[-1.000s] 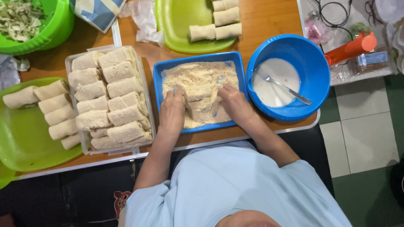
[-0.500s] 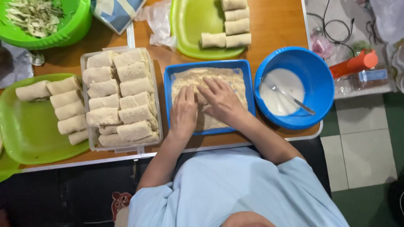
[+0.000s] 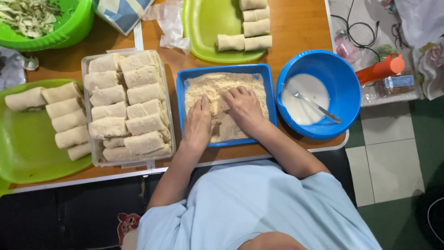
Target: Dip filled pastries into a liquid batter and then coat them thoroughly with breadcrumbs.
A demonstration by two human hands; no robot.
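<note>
well, i see both hands in the blue tray (image 3: pixel 181 104) of crumbs; left hand (image 3: pixel 198 124) flat, right hand (image 3: pixel 243 109) curled over a roll (image 3: pixel 217 105) (mostly hidden); clear tub (image 3: pixel 90 153) holds many coated rolls, green plate (image 3: pixel 203 28) keeps four plain ones, so i judge it well along.

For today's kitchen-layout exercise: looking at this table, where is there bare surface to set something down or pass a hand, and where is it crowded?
Bare wood shows on the table between the upper green plate and the blue bowl, and in a narrow strip along the near edge below the blue tray. The left green plate has open room. The clear container is packed with rolls, and both hands fill the tray.
</note>
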